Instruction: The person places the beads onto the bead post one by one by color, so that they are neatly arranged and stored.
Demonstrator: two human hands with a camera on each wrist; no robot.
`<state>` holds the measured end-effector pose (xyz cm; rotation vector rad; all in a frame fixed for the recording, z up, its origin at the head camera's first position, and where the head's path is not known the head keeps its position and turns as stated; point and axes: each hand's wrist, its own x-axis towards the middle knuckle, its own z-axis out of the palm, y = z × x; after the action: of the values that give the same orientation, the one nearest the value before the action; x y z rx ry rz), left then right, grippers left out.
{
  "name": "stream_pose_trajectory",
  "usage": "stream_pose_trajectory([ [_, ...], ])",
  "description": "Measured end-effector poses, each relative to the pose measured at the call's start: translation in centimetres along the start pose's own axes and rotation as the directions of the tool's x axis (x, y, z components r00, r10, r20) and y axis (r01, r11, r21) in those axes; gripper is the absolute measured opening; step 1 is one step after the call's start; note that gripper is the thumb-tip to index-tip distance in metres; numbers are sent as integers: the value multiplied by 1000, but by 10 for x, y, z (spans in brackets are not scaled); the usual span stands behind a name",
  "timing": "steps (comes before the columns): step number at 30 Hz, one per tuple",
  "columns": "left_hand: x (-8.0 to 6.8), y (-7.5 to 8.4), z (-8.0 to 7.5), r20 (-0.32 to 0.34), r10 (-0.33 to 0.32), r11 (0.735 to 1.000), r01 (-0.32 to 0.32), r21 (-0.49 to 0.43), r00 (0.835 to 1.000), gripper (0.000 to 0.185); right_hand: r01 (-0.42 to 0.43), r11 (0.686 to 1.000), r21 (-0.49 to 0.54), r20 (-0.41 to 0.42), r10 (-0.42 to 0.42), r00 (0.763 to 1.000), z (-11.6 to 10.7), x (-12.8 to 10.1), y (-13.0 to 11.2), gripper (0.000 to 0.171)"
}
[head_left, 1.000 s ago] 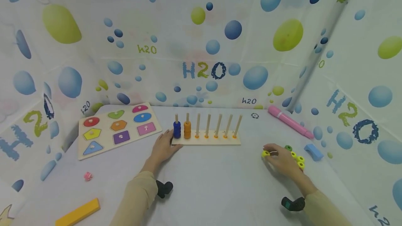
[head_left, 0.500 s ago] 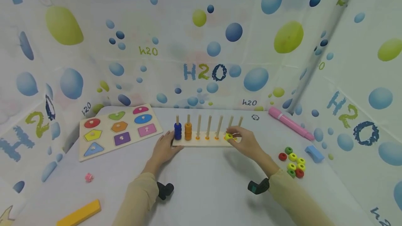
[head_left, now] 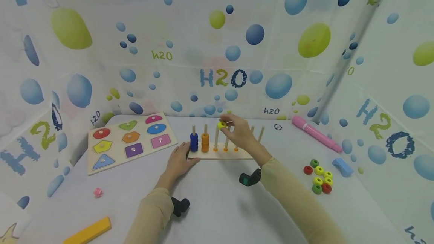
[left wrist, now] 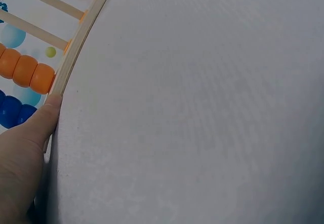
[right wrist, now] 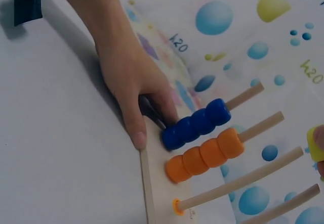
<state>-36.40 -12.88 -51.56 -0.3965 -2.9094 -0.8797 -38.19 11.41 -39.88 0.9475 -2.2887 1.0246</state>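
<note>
Your right hand (head_left: 239, 131) pinches a yellow ring (head_left: 222, 124) in its fingers, held just above the top of the third peg (head_left: 216, 136) of the wooden peg board (head_left: 220, 154). Your left hand (head_left: 179, 161) rests on the table (head_left: 217, 206), fingers relaxed, thumb pressing the board's left end beside the blue rings (head_left: 194, 142) and orange rings (head_left: 205, 142).

One peg rack (head_left: 220, 154) carries seven pegs. Four blue beads (head_left: 194, 142) fill the first peg, four orange beads (head_left: 205, 142) the second. One yellow bead (head_left: 222, 124) sits in the right grip (head_left: 237, 131). At four o'clock on the desk (head_left: 217, 206) lie seven loose beads (head_left: 318, 178): three yellow, two red, two green. One shape puzzle (head_left: 130, 140) holds nine pieces.
</note>
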Motion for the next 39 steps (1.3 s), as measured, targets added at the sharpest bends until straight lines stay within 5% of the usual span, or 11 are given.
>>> stream_pose_trajectory([
  [13,-1,4,0,3,4,1000,-4,-13,1000,78,-58,996,-62,9,59,998,18,6,12,31],
  [24,-3,3,-3,-11,16,1000,-16,6,1000,78,-31,999,9,-156,32,987,-4,-12,16,18],
  [39,0,0,1,3,23,1000,-23,19,1000,79,-255,967,13,-202,252,946,-64,-125,56,17],
])
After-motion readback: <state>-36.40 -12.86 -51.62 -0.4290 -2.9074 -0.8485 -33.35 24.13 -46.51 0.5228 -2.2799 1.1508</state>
